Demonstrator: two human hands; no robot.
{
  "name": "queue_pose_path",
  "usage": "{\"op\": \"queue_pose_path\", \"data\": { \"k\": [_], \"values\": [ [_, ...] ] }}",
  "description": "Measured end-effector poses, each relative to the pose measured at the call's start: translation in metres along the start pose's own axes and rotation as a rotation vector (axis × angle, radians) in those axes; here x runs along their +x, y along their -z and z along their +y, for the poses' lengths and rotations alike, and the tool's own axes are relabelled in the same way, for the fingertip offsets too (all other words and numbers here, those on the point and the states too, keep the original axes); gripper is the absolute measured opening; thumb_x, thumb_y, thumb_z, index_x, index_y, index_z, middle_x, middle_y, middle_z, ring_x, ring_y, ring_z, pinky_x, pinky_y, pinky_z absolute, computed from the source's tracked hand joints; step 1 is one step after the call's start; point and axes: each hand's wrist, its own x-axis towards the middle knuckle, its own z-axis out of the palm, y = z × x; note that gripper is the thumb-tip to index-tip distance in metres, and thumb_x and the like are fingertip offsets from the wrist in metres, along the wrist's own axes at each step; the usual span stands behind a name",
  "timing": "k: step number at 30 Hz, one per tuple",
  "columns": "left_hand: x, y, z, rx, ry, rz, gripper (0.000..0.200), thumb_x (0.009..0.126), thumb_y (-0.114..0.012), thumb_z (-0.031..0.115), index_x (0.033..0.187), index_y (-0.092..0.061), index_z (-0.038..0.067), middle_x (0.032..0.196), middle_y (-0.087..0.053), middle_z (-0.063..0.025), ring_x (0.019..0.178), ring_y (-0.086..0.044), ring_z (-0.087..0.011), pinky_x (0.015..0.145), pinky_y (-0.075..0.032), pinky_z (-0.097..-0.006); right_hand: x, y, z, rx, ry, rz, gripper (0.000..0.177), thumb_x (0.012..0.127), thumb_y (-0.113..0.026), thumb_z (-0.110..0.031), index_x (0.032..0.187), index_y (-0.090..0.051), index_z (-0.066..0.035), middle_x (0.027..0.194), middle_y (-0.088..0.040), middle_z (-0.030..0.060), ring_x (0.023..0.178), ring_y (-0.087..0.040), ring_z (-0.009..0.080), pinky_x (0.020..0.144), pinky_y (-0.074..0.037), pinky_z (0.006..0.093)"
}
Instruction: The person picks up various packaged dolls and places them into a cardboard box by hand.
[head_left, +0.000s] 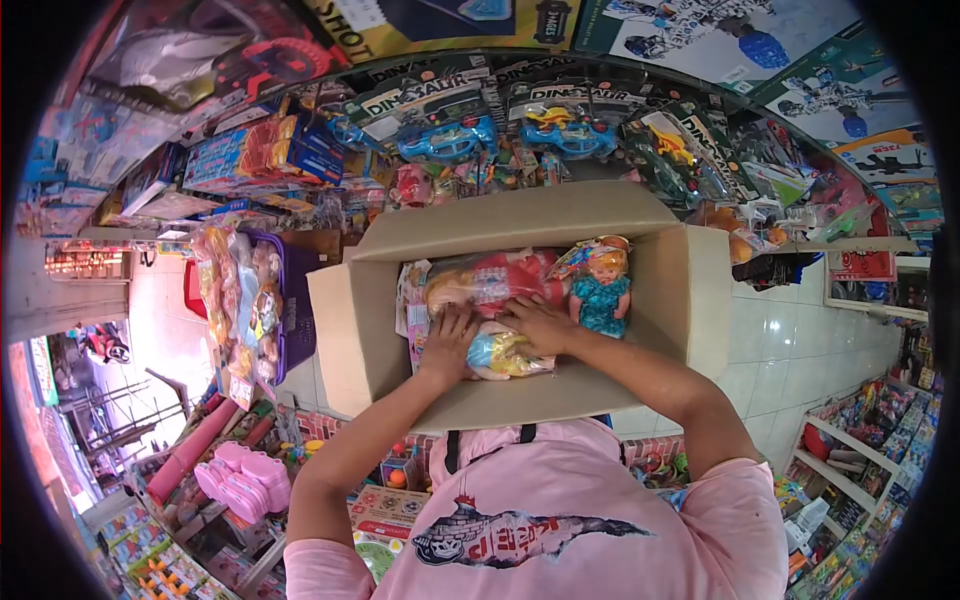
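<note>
Dolls, three, in one cardboard box under left hand, right hand

Head camera, fisheye, looking steeply down, close over open cardboard box

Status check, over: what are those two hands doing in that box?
Left hand flat on red bagged doll. Right hand on yellow-blue bagged doll. Both inside cardboard box; teal-dressed doll beside right hand.

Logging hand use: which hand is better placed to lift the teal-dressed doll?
Probably right: the right hand lies next to the teal-dressed doll, while the left hand rests farther away.
</note>
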Motion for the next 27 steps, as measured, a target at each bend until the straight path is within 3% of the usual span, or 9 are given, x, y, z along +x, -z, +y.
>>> {"op": "queue_pose_path", "data": {
  "k": [2, 4, 8, 13, 17, 19, 26, 27],
  "values": [
    [0.004, 0.004, -0.002, 0.026, -0.006, 0.07, 0.111, 0.054, -0.084, 0.057, 0.146, -0.036, 0.016, 0.158, -0.017, -0.013, 0.146, -0.015, -0.0364, 0.119, -0.017, -0.0502, -0.004, -0.009, 0.002, 0.027, 0.01, 0.087, 0.071, 0.081, -0.067, -0.042, 0.135, -0.048, 0.0, 0.126, -0.049, 0.0173, 0.122, -0.043, 0.0331, 0.103, -0.034, 0.0489],
    [0.01, 0.011, -0.009, -0.031, -0.15, 0.107, 0.113, 0.049, -0.086, 0.054, 0.144, -0.039, 0.013, 0.157, -0.019, -0.0181, 0.147, -0.013, -0.0384, 0.119, -0.015, -0.052, -0.006, -0.01, 0.004, 0.051, 0.003, -0.023, 0.072, 0.086, -0.061, -0.047, 0.138, -0.045, 0.0, 0.137, -0.045, 0.0188, 0.125, -0.042, 0.0349, 0.107, -0.03, 0.0508],
    [0.028, 0.013, -0.026, -0.166, -0.225, 0.032, 0.114, 0.047, -0.088, 0.051, 0.143, -0.041, 0.012, 0.156, -0.021, -0.0195, 0.146, -0.016, -0.0391, 0.118, -0.016, -0.0544, -0.003, -0.027, 0.019, -0.034, 0.065, 0.114, 0.074, 0.083, -0.062, -0.05, 0.136, -0.047, -0.001, 0.129, -0.05, 0.015, 0.117, -0.045, 0.031, 0.1, -0.036, 0.0466],
    [0.037, -0.01, -0.044, -0.17, -0.366, 0.16, 0.105, 0.054, -0.078, 0.065, 0.138, -0.048, 0.011, 0.152, -0.029, -0.0204, 0.143, -0.024, -0.0394, 0.117, -0.016, -0.0564, 0.0, -0.03, 0.031, -0.045, 0.127, 0.107, 0.07, 0.085, -0.056, -0.048, 0.137, -0.046, -0.003, 0.13, -0.05, 0.0145, 0.114, -0.047, 0.0289, 0.097, -0.036, 0.045],
    [0.046, -0.022, -0.053, -0.17, -0.395, 0.201, 0.099, 0.06, -0.071, 0.068, 0.138, -0.048, 0.011, 0.151, -0.033, -0.0199, 0.141, -0.029, -0.0399, 0.116, -0.018, -0.0549, 0.003, -0.027, 0.033, -0.062, 0.129, 0.108, 0.069, 0.086, -0.054, -0.048, 0.137, -0.045, -0.003, 0.129, -0.05, 0.0142, 0.114, -0.047, 0.0288, 0.097, -0.036, 0.0451],
    [0.049, -0.031, -0.055, -0.171, -0.39, 0.296, 0.094, 0.062, -0.072, 0.065, 0.137, -0.05, 0.012, 0.15, -0.034, -0.0196, 0.138, -0.033, -0.0384, 0.115, -0.02, -0.0547, 0.005, -0.017, 0.03, -0.001, 0.066, -0.062, 0.07, 0.089, -0.049, -0.049, 0.139, -0.042, 0.0, 0.134, -0.048, 0.0167, 0.122, -0.043, 0.0314, 0.104, -0.032, 0.046],
    [0.054, -0.035, -0.061, -0.075, -0.393, 0.34, 0.091, 0.062, -0.068, 0.069, 0.132, -0.054, 0.013, 0.147, -0.037, -0.0177, 0.137, -0.034, -0.0363, 0.113, -0.021, -0.0529, 0.01, -0.017, 0.031, -0.095, 0.059, -0.104, 0.067, 0.091, -0.046, -0.047, 0.14, -0.04, 0.0, 0.136, -0.045, 0.0169, 0.123, -0.042, 0.0319, 0.108, -0.03, 0.0475],
    [0.053, -0.031, -0.06, -0.064, -0.395, 0.331, 0.089, 0.062, -0.068, 0.068, 0.13, -0.055, 0.013, 0.146, -0.039, -0.0176, 0.136, -0.035, -0.036, 0.113, -0.022, -0.0529, 0.01, -0.02, 0.033, -0.124, 0.096, -0.017, 0.066, 0.091, -0.047, -0.047, 0.137, -0.043, -0.001, 0.132, -0.046, 0.0171, 0.12, -0.044, 0.0317, 0.104, -0.033, 0.0477]
  ]
}}
